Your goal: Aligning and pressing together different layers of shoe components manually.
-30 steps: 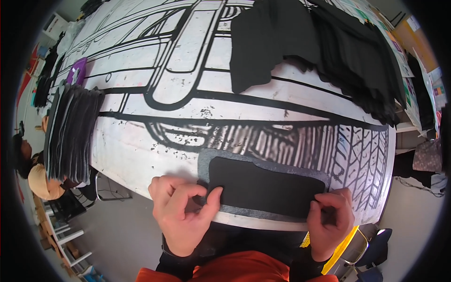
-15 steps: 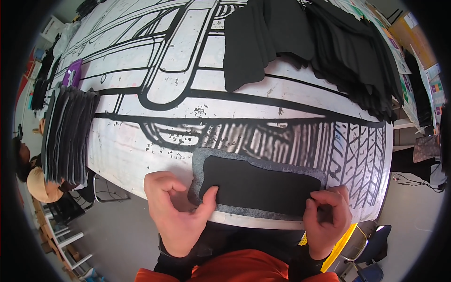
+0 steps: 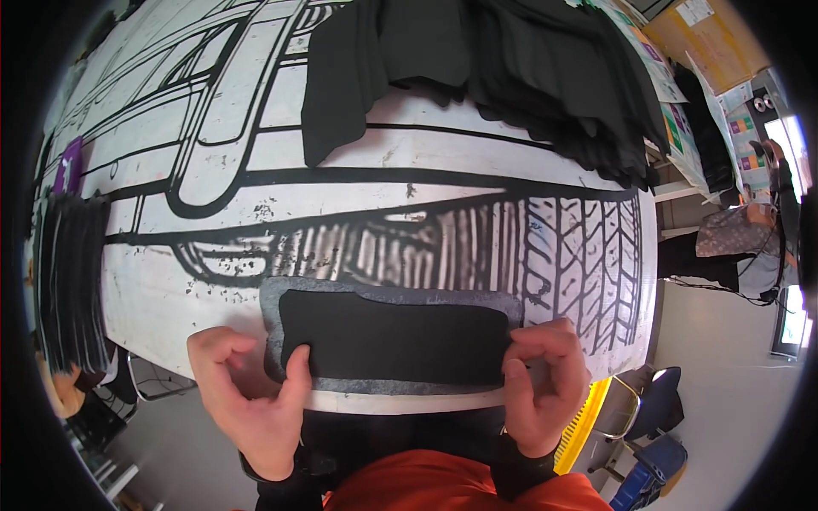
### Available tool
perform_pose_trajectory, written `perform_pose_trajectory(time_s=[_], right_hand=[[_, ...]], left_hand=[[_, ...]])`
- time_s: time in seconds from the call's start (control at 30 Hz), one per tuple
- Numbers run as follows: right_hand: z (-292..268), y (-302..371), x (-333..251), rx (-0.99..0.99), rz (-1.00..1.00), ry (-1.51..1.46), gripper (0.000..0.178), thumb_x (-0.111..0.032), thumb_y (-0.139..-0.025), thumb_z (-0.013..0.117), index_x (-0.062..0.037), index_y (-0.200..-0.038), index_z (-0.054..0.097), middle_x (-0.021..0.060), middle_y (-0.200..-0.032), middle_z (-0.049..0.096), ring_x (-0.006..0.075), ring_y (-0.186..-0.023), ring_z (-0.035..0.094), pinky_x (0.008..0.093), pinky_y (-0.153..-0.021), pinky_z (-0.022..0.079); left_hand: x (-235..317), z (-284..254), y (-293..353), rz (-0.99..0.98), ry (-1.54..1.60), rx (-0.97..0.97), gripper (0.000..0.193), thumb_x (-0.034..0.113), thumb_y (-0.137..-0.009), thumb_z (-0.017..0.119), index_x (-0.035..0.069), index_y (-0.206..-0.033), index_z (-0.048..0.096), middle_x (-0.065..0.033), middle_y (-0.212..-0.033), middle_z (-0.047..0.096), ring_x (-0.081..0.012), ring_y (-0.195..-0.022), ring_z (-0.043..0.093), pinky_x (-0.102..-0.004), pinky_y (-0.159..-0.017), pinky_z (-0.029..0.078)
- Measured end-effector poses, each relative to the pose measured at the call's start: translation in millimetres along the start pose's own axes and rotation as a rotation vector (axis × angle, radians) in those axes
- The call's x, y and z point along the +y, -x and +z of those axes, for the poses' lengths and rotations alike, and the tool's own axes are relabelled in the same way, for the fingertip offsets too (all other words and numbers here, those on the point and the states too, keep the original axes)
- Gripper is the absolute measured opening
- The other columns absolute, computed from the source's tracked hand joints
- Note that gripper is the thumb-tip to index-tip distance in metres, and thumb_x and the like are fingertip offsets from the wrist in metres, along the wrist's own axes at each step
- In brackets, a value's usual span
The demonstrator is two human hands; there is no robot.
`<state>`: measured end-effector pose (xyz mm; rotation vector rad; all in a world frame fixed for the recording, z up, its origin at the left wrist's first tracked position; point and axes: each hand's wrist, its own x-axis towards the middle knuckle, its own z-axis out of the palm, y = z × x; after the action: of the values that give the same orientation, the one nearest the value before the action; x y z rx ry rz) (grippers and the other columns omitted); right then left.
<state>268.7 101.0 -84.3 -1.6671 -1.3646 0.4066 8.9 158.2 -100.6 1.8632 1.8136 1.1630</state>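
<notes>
A flat black fabric piece (image 3: 392,338) lies on a larger speckled grey piece (image 3: 383,387) at the table's near edge, with a grey border showing all round it. My left hand (image 3: 253,399) rests at the left end, its thumb tip on the black piece near the lower left corner. The index finger of that hand is curled and stands apart from the thumb, with a gap between them. At the right end, my right hand (image 3: 548,381) has thumb and bent index finger close together at the black piece's edge, seemingly pinching it.
Black fabric pieces (image 3: 511,60) are heaped across the far side of the table (image 3: 153,298). A row of dark layered pieces (image 3: 72,281) hangs over its left edge, beside a purple object (image 3: 68,166). Right of the table are a cardboard box (image 3: 707,43), a chair (image 3: 652,404) and another person (image 3: 750,230).
The view has swung to the right, so everything sits further left in the picture. Both hands keep nearly the same places on the fabric pieces.
</notes>
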Motion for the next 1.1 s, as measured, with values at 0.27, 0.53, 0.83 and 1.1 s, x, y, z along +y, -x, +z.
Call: perform_pose_trajectory(time_s=[0.27, 0.53, 0.83, 1.1], right_hand=[[-3.4, 5.7, 4.5, 0.023, 0.038, -0.046, 0.033, 0.011, -0.073, 0.062, -0.0004, -0.102, 0.068, 0.007, -0.072, 0.066, 0.02, -0.068, 0.062, 0.03, -0.066, 0.049], [1.0, 11.0, 4.7, 0.07, 0.12, -0.133, 0.03, 0.014, -0.073, 0.056, 0.0, -0.097, 0.067, 0.0053, -0.067, 0.063, 0.0198, -0.067, 0.061, 0.0292, -0.065, 0.047], [-5.0, 15.5, 18.3, 0.307, -0.125, -0.274, 0.012, 0.002, -0.078, 0.058, -0.0039, -0.088, 0.055, 0.0064, -0.076, 0.058, 0.0186, -0.074, 0.047, 0.0319, -0.071, 0.038], [-5.3, 10.7, 12.6, 0.268, -0.124, -0.243, 0.018, 0.006, -0.075, 0.06, -0.0033, -0.09, 0.064, 0.009, -0.084, 0.063, 0.0257, -0.083, 0.055, 0.0364, -0.078, 0.044]], left_hand=[[3.2, 2.8, 1.3, -0.016, 0.012, -0.02, 0.05, 0.002, -0.066, 0.09, 0.006, -0.102, 0.055, -0.0065, -0.099, 0.05, -0.0218, -0.087, 0.047, -0.0324, -0.078, 0.038], [-0.6, 1.1, 3.7, -0.014, 0.043, -0.067, 0.05, 0.001, -0.073, 0.088, 0.006, -0.108, 0.052, -0.0043, -0.105, 0.045, -0.0175, -0.09, 0.04, -0.0271, -0.085, 0.035], [1.5, -2.3, 3.8, -0.039, 0.028, -0.057, 0.044, 0.003, -0.074, 0.084, 0.004, -0.107, 0.055, -0.007, -0.104, 0.047, -0.0207, -0.093, 0.046, -0.0316, -0.08, 0.037], [0.4, -6.0, 3.3, 0.159, 0.156, 0.057, 0.04, 0.014, -0.091, 0.064, 0.001, -0.128, 0.06, -0.0178, -0.13, 0.058, -0.034, -0.121, 0.056, -0.0463, -0.111, 0.038]])
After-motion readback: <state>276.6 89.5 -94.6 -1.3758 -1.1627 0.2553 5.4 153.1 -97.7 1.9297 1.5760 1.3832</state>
